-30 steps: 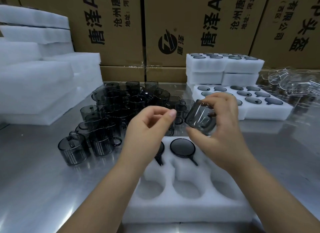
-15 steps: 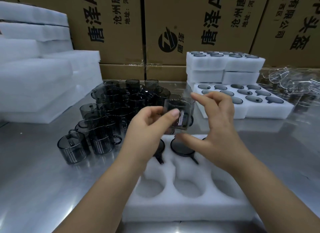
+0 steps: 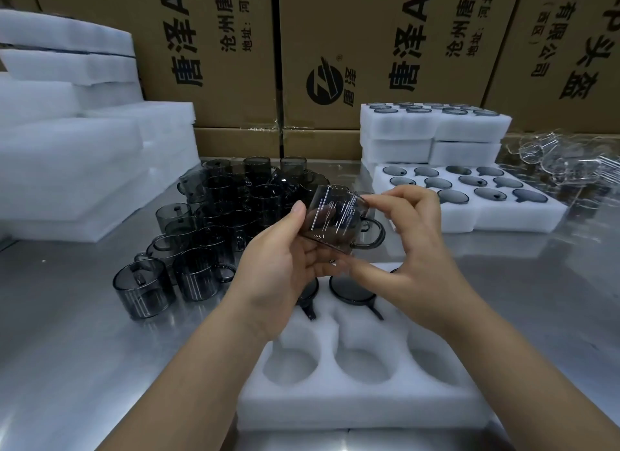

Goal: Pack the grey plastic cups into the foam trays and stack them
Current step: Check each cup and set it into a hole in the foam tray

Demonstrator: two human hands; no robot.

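Item: smoky-grey transparent handled plastic cup [image 3: 339, 220], frame centre, gripped by both your left hand [image 3: 285, 262] and right hand [image 3: 414, 249] above the white foam tray [image 3: 362, 407] (two pockets visibly filled). Step: loading. Next, probably: seat it, handle into slot.

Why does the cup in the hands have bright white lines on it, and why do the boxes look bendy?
Head view: the lines on the cup are glare, light bouncing off shiny plastic; the metal table gleams likewise. Head view again: the cardboard boxes lean because the wide-angle lens bends the picture's edges.
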